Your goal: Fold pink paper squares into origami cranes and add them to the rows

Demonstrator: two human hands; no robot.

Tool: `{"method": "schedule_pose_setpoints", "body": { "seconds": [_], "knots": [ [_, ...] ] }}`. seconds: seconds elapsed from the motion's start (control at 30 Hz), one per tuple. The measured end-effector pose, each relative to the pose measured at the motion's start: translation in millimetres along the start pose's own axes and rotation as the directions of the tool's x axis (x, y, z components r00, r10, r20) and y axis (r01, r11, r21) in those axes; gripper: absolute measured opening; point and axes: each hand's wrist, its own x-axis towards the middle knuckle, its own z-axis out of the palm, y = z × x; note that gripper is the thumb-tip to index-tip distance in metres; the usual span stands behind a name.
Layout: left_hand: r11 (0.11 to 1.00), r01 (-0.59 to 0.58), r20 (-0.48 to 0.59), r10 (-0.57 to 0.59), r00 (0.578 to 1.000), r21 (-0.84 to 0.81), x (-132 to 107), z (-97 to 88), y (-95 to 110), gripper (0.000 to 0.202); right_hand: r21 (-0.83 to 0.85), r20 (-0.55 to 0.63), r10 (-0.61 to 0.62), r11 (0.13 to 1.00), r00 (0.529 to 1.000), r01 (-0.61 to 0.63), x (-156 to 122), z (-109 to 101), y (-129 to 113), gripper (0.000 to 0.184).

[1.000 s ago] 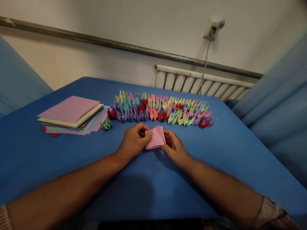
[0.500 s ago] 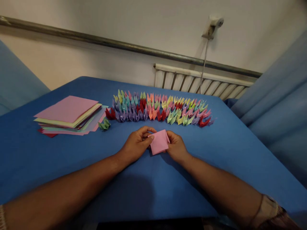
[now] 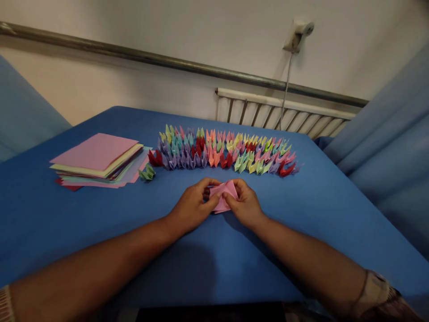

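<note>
A folded pink sheet of origami paper (image 3: 222, 205) is held between both hands just above the blue table. My left hand (image 3: 192, 203) grips its left side, thumb on the upper face and fingers behind. From the right, my right hand (image 3: 246, 203) pinches it, the thumb pressed on the face close to the left thumb. Part of the paper is covered by the thumbs, and its underside is hidden. Beyond the hands stand rows of folded paper cranes (image 3: 214, 156) in many colours. One green crane (image 3: 147, 172) sits apart at their left front.
A stack of coloured paper sheets (image 3: 95, 154) lies on the left of the blue table (image 3: 134, 259). Behind the table are a wall pipe (image 3: 167, 61), a radiator (image 3: 268, 109) and a plugged-in cord (image 3: 286, 85). Blue curtains (image 3: 389, 152) hang at both sides.
My right thumb has moved from the paper's right edge onto its upper face, beside the left thumb. The pink paper has shifted slightly, with its face now bent under the thumbs.
</note>
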Motion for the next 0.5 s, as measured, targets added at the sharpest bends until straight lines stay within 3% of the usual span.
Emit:
{"method": "schedule_pose_setpoints", "body": {
  "seconds": [0.17,0.33,0.5],
  "knots": [
    [0.984,0.096,-0.059,-0.106,0.993,-0.152,8,-3.0,-11,0.023,-0.009,0.081,-0.003,1.000,0.997,0.004,-2,-1,-2,0.030],
    [0.991,0.092,-0.051,-0.097,0.994,-0.093,8,-3.4,-13,0.020,-0.044,0.124,-0.045,0.998,0.991,0.051,-4,-2,0,0.035],
    [0.993,0.120,-0.108,-0.121,0.987,-0.009,9,-5.7,-12,0.023,-0.105,0.128,-0.090,0.989,0.988,0.104,-5,-2,-3,0.040]
  ]
}}
